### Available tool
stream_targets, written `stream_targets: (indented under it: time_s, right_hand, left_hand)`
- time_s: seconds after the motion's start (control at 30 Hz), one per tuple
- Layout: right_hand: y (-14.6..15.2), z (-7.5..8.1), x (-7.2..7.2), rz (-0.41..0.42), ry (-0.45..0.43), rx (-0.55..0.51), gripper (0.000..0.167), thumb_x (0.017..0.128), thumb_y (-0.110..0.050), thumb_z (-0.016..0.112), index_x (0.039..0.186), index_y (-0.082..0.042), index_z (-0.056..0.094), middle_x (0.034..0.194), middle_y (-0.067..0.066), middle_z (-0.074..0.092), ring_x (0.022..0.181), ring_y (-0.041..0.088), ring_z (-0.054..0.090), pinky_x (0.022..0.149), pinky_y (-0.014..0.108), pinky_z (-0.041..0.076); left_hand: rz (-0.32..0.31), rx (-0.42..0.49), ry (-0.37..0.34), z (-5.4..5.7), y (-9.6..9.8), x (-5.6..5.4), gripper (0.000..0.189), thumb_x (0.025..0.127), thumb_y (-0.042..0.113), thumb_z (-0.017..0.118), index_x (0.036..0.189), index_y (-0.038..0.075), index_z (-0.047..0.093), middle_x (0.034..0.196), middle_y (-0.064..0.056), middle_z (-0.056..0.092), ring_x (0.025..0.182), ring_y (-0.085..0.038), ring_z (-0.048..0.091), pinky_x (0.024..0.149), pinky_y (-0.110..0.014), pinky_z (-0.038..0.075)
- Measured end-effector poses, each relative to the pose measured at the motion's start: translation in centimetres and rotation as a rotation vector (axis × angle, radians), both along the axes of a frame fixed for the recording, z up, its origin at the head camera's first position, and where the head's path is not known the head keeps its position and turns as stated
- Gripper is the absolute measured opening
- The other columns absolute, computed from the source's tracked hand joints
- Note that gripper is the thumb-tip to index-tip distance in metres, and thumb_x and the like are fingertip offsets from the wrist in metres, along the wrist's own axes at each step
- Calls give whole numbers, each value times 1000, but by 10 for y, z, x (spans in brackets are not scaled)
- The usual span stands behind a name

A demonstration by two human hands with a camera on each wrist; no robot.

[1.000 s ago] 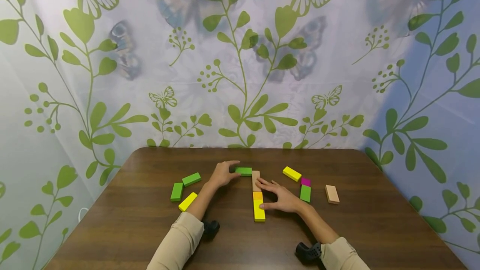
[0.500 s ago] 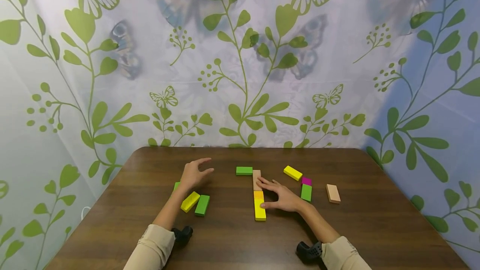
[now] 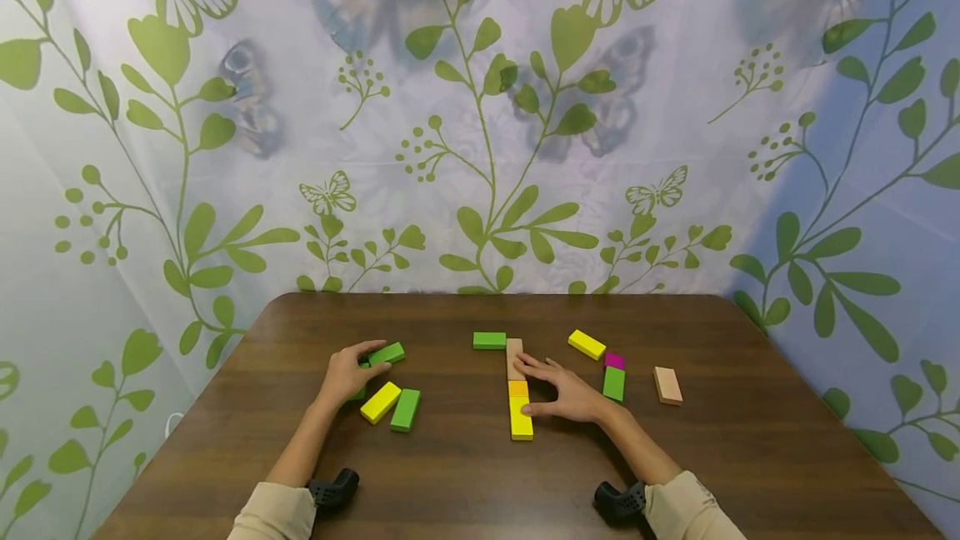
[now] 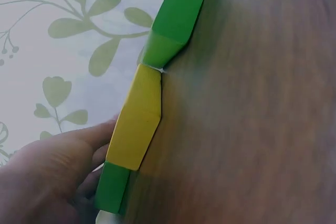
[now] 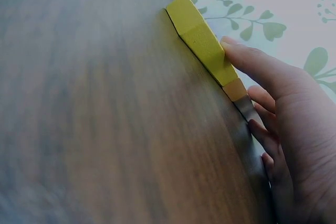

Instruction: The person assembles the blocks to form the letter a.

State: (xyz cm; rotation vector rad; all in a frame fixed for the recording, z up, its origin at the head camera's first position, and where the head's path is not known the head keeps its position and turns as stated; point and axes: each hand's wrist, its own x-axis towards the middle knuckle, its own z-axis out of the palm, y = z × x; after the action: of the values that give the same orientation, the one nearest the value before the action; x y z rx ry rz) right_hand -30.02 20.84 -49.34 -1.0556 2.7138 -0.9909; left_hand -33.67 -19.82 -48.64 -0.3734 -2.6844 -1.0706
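Observation:
My left hand [image 3: 348, 371] is at the far-left green block [image 3: 387, 354], index finger along its far side and thumb at its near side. In the left wrist view, the fingers are partly hidden behind a yellow block [image 4: 134, 124]. My right hand [image 3: 566, 394] rests beside a row of blocks, fingers spread and nearly straight. Its fingertips are at the beige block [image 3: 514, 358], and its thumb touches the yellow block [image 5: 202, 45]. A small orange block [image 3: 517, 388] sits between those two. At the row's far end, a green block [image 3: 489, 341] lies crosswise to the left.
By my left hand lie another yellow block [image 3: 381, 402], a green block [image 3: 405, 410] and a partly covered green one. To the right are a yellow block [image 3: 587, 344], a magenta block [image 3: 614, 361], a green block [image 3: 613, 383] and a beige block [image 3: 667, 386].
My left hand has moved away from the crosswise green block, leftward and then down to the far-left green block. My right hand has stayed beside the row.

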Motion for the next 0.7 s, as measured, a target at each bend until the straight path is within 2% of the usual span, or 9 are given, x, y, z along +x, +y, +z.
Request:
stream_targets:
  time_s: [0.13, 0.27, 0.4, 0.57, 0.7]
  right_hand:
    - [0, -1, -1, 2, 3, 1, 80, 82, -51, 64, 146, -16, 31, 152, 3, 19, 137, 35, 14, 106, 57, 9]
    - [0, -2, -3, 5, 7, 2, 80, 81, -51, 63, 145, -16, 31, 152, 3, 19, 137, 33, 16, 107, 57, 9]
    - [1, -3, -3, 13, 9, 1, 80, 82, -51, 63, 145, -15, 31, 152, 4, 20, 136, 32, 18, 107, 57, 9]
    - [1, -3, -5, 23, 15, -7, 79, 82, -48, 64, 145, -14, 31, 151, 5, 21, 136, 32, 21, 106, 58, 9]
    - [1, -3, -5, 22, 16, 3, 79, 82, -50, 64, 145, -15, 31, 151, 4, 20, 136, 29, 21, 107, 56, 9]
  left_hand:
    - [8, -22, -6, -1, -3, 1, 39, 81, 18, 73, 117, 9, 65, 114, -19, 61, 98, -35, 58, 78, -45, 48]
    - [-1, -35, 2, 0, -3, 1, 37, 81, 15, 72, 116, 8, 65, 113, -19, 62, 100, -36, 58, 79, -47, 47]
    - [-7, 4, 21, 3, 3, 0, 36, 81, 14, 72, 116, 7, 66, 111, -19, 63, 98, -36, 60, 77, -46, 50]
    - [-38, 66, 61, 10, 24, -5, 37, 79, 12, 73, 114, 6, 66, 108, -18, 65, 92, -34, 63, 69, -40, 53]
    - [-74, 76, 52, 15, 49, -11, 36, 79, 14, 74, 114, 7, 67, 108, -16, 65, 92, -33, 63, 65, -38, 51]
